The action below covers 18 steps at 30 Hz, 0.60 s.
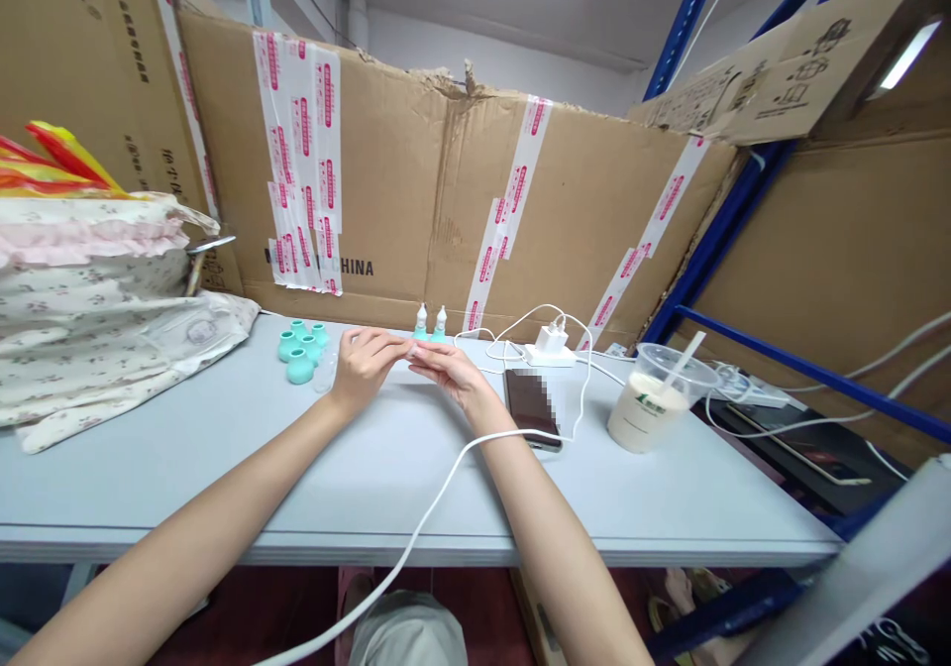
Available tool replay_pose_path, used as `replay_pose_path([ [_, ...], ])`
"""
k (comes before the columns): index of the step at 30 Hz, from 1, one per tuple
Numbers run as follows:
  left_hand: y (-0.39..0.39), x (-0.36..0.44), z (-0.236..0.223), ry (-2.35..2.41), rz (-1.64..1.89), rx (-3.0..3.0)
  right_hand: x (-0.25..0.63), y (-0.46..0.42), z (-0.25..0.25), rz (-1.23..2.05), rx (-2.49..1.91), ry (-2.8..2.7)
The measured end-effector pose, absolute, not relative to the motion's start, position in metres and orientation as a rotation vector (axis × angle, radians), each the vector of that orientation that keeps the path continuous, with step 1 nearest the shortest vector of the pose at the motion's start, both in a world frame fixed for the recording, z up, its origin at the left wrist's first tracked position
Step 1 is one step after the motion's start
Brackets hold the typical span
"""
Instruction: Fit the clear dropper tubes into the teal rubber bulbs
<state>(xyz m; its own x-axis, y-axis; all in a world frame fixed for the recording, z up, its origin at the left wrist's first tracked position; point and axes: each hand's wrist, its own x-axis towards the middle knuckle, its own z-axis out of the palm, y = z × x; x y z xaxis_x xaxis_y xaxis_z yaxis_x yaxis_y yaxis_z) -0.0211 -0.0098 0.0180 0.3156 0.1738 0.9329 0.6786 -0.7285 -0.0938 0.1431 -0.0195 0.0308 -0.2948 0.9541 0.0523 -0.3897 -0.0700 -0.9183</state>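
Observation:
My left hand [364, 361] and my right hand [455, 371] meet above the middle of the table. Both have their fingertips pinched together around something small and pale, mostly hidden by the fingers. Just behind them stand two small upright pieces with white pointed tops and teal bases, one on the left [421, 320] and one on the right [440, 322]. Left of my left hand sits a cluster of several round teal cups with narrow necks [300, 368]. Some clear plastic pieces [324, 379] lie between that cluster and my left wrist, partly covered by it.
A phone [532, 406] lies right of my right hand, near a white charger [551, 341]. A white cable [446, 493] loops across my right forearm. Farther right stands a cup of milky drink with a straw [645, 413]. A flowered cloth bag [89, 319] fills the left side; cardboard [386, 180] walls the back.

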Motion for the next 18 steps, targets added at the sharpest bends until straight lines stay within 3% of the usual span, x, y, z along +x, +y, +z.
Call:
replay_pose_path([
  [18, -0.013, -0.013, 0.018, -0.802, -1.722, -2.123, 0.145, -0.029, 0.041, 1.631, -0.66, -1.258],
])
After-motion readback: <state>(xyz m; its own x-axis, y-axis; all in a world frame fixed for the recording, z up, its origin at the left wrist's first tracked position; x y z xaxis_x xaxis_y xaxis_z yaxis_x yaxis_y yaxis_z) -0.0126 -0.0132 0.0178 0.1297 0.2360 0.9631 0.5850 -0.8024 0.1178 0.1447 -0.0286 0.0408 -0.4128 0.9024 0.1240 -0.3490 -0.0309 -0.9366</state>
